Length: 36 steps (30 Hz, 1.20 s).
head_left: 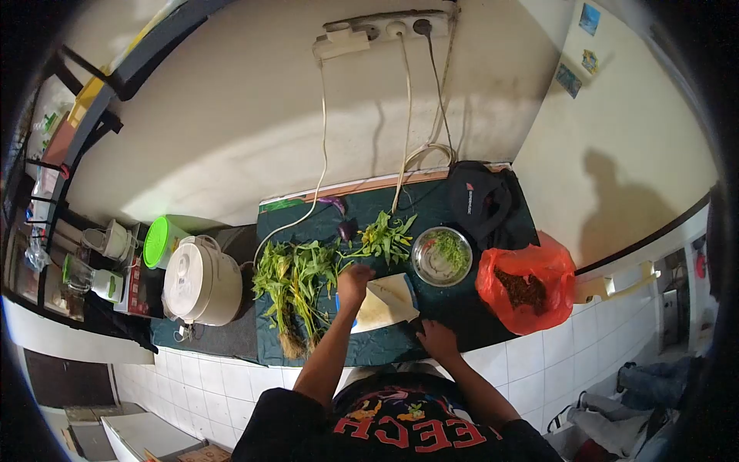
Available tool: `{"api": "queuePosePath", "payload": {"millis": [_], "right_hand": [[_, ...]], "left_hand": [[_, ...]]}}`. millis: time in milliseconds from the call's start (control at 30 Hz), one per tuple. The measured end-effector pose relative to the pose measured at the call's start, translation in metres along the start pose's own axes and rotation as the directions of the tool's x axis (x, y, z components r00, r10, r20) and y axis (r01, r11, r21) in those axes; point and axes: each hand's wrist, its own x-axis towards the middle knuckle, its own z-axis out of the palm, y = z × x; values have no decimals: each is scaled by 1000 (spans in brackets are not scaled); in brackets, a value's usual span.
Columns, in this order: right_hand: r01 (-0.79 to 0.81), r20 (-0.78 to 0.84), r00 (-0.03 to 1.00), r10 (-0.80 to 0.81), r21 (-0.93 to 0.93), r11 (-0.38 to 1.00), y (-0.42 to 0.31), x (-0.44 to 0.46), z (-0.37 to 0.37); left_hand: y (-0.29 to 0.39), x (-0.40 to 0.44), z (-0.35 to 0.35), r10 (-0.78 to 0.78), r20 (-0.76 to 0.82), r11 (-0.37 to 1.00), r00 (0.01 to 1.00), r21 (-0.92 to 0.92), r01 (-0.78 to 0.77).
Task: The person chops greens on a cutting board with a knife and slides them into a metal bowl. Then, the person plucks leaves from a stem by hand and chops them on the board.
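My left hand [354, 283] is over the left side of a white, blue-edged cutting board [377, 308], beside the leafy greens. Its fingers are curled, and anything in them is too small to make out. Near the board's lower right corner, my right hand [439, 339] is closed on what looks like a dark-handled knife [416, 325]. Bunches of leafy greens with roots [291, 292] lie left of the board. Behind it is a smaller heap of picked leaves [389, 237]. A metal bowl [418, 266] with cut greens inside stands at the back right.
A red plastic bag [493, 281] with brown contents sits at the table's right end, a black bag [479, 202] behind it. Purple eggplant [348, 229] lies at the back. Left stand a white rice cooker [204, 281], a green-lidded container [156, 242] and a blender [77, 273]. Cables hang from wall sockets.
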Motion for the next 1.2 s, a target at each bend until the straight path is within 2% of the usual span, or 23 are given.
{"api": "queuePosePath", "payload": {"millis": [133, 200, 233, 267, 333, 367, 433, 467, 500, 633, 667, 700, 733, 800, 833, 867, 900, 933, 1000, 1067, 1133, 1200], "right_hand": [[45, -81, 996, -45, -6, 999, 7, 3, 14], [130, -220, 965, -144, -78, 988, 13, 6, 17], [124, -226, 964, -139, -81, 989, 14, 6, 17], [143, -258, 953, -159, -79, 986, 14, 7, 18], [157, -288, 942, -172, -74, 985, 13, 8, 19], [215, -329, 918, -219, -50, 975, 14, 12, 23], [270, -371, 891, -262, -32, 962, 17, 17, 27], [276, -399, 868, -296, -109, 955, 15, 19, 27], [280, -422, 843, -334, -185, 942, 14, 20, 28], [266, -427, 829, -360, -263, 927, 1, 19, 15], [233, -488, 805, -337, -263, 936, -8, 15, 0], [200, -548, 775, -315, -261, 945, -17, 15, -14], [207, -544, 775, -322, -263, 942, -19, 20, -18], [290, -551, 806, -219, 43, 956, -26, 29, -24], [297, -548, 805, -228, 39, 954, -34, 35, -33], [367, -600, 784, -158, 243, 898, -44, 40, -40], [430, -632, 771, -73, 432, 793, -55, 42, -50], [438, -570, 819, -64, 550, 711, -65, 45, -65], [542, -618, 771, -156, 506, 671, -89, 46, -94], [482, -491, 851, -183, 597, 641, -108, 38, -112], [459, -483, 863, -147, 628, 629, -124, 32, -108], [506, -533, 833, -148, 627, 593, -136, 26, -106]], "left_hand": [[13, 40, 35, -46, -14, 998, 999, 40, 46], [21, 61, 50, 34, 15, 970, 999, 241, -36], [26, 69, 56, 40, 62, 949, 997, 309, -57], [30, 76, 61, 48, 66, 950, 997, 306, -66], [2, 93, 87, 352, -8, 813, 936, 499, -301], [-22, 106, 106, 363, 13, 772, 932, 555, -309], [9, 102, 91, 311, 80, 750, 947, 591, -296], [20, 100, 83, 250, 137, 725, 958, 630, -280], [18, 102, 82, 257, 158, 704, 954, 645, -296], [25, 85, 69, 178, 99, 773, 979, 602, -202], [32, 78, 62, 27, 24, 944, 999, 328, -33], [35, 73, 55, -140, -3, 990, 990, 10, 140], [24, 67, 55, -146, -9, 989, 989, 10, 146], [0, 51, 52, -211, 43, 873, 977, -441, 208], [19, 34, 30, -323, 194, 711, 926, -597, 373], [27, 22, 17, -327, 188, 709, 926, -600, 372], [27, 8, 7, -296, 265, 545, 918, -743, 389], [28, -4, -4, -248, 332, 353, 910, -844, 404], [40, -27, -25, -260, 343, 330, 903, -847, 417], [48, -47, -40, -276, 332, 314, 902, -856, 411], [67, -66, -59, -339, 301, 322, 892, -854, 410], [71, -77, -70, -288, 292, 325, 912, -866, 380]]}}
